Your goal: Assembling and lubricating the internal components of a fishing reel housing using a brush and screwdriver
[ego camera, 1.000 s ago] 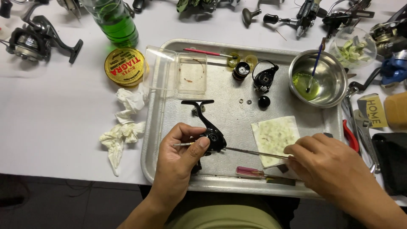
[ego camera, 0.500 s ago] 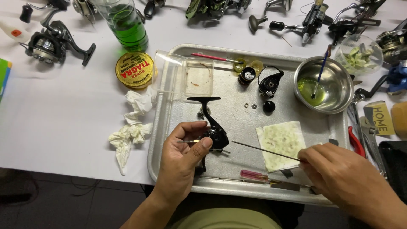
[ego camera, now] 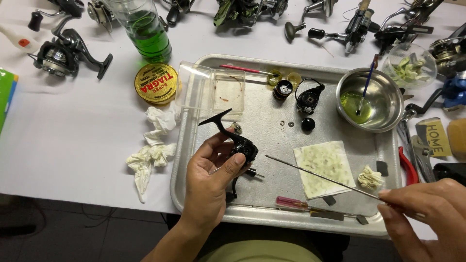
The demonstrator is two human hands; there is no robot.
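My left hand (ego camera: 211,182) grips a black fishing reel body (ego camera: 238,140) over the near left part of a metal tray (ego camera: 194,116). The reel's foot points up and to the left. My right hand (ego camera: 427,213) pinches the end of a long thin metal rod (ego camera: 320,177) at the tray's near right corner. The rod slants up to the left, and its tip stops a little short of the reel body. A stained square of paper (ego camera: 326,167) lies under the rod.
On the tray: a clear plastic box (ego camera: 213,90), small black reel parts (ego camera: 308,97), a steel bowl (ego camera: 386,104) of green liquid with a brush, a red-handled screwdriver (ego camera: 301,204). Crumpled tissues (ego camera: 153,140), a yellow round tin (ego camera: 156,83), a green bottle (ego camera: 145,29) and several reels (ego camera: 60,53) lie around.
My right hand has drawn back to the right, pulling the thin rod out of the reel body. My left hand has kept its hold on the reel body.
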